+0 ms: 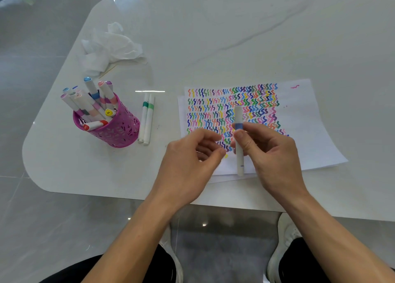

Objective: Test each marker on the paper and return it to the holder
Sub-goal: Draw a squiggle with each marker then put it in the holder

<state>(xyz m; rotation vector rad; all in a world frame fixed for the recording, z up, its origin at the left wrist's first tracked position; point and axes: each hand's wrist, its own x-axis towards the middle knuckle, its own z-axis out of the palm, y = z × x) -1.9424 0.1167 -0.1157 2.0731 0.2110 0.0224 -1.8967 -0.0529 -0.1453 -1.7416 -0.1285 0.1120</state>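
Fingers, right hand (271,154): thumb and fingers (255,130) are curled round a white marker (238,114) with a blue band, gripping it about mid-barrel. It stands roughly upright over the paper (299,122).
Fingers, left hand (188,158): fingers (210,135) are loosely curled with nothing seen in them. The thumb tip is just beside the held marker; contact cannot be told.
Worktop (235,36): white and marble-veined, with a rounded corner at the near left.
Paper: stacked white sheets right of centre, under both hands. Rows of coloured squiggles fill the left part, and one pink mark sits near the far right corner.
Tissue (111,45): white and crumpled, far left, well apart from the paper.
Holder (119,130): pink perforated cup, upright, left of the paper, with a bunch of capped markers (89,103) leaning in it.
Loose markers (147,120): two, white with green bands, lying side by side and touching, just right of the holder.
Stick (108,70): thin and wooden, at the tissue's near edge.
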